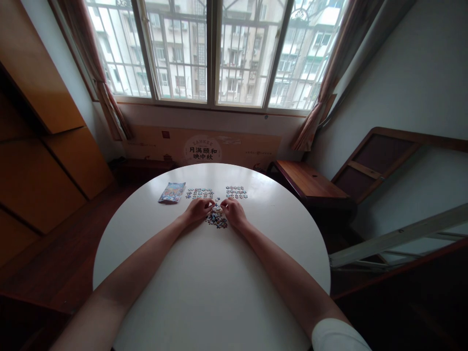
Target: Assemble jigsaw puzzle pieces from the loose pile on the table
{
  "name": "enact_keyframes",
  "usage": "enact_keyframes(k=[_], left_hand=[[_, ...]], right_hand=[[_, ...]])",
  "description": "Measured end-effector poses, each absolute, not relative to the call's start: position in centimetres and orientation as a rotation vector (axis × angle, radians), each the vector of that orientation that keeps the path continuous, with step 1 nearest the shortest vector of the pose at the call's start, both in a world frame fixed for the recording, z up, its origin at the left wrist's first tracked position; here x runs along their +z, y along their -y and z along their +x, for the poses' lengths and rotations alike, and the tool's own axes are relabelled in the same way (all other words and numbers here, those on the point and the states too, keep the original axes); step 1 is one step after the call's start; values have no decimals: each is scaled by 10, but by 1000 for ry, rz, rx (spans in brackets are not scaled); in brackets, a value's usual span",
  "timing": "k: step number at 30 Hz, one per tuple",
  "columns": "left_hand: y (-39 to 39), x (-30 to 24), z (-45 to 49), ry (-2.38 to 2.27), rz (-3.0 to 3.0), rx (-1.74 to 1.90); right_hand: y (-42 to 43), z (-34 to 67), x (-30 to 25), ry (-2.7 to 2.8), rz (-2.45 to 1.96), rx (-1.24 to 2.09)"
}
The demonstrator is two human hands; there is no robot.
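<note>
Both my hands rest on a round white table, fingertips meeting over a small heap of loose puzzle pieces. My left hand is curled, its fingers pinched at the heap's top; what it holds is too small to name. My right hand is curled the same way, pinching at the same spot. Beyond the hands lie two flat groups of laid-out pieces, one on the left, one on the right. A colourful puzzle packet lies further left.
A dark wooden bench stands at the table's right. Wooden cabinets fill the left wall. A cardboard box with printed characters sits under the barred window. A leaning frame and pale ladder rails occupy the right.
</note>
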State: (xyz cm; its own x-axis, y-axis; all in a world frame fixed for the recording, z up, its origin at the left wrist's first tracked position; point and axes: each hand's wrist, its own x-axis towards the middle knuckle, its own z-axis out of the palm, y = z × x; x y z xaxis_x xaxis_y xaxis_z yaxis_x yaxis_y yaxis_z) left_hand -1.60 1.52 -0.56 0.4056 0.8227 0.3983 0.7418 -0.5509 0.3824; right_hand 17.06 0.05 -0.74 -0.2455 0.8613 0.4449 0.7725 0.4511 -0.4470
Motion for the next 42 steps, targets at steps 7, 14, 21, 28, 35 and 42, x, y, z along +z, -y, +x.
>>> enact_keyframes(k=[7, 14, 21, 28, 35, 42], left_hand=[[-16, -5, -16, -1431, 2530, 844], [-15, -4, -15, -1402, 2503, 864], [-13, -3, -15, -1386, 2486, 872], [-13, -2, -15, -1381, 2497, 866], [-12, -1, -14, -1390, 2477, 849], [-11, 1, -13, -1387, 2482, 831]], right_hand=[[0, 170, -7, 2055, -1355, 152], [-1, 170, -8, 2051, -1351, 159], [0, 170, -7, 2050, -1344, 198], [1, 171, -6, 2051, -1350, 223], [2, 170, -5, 2053, -1363, 230], [1, 170, -7, 2051, -1342, 220]])
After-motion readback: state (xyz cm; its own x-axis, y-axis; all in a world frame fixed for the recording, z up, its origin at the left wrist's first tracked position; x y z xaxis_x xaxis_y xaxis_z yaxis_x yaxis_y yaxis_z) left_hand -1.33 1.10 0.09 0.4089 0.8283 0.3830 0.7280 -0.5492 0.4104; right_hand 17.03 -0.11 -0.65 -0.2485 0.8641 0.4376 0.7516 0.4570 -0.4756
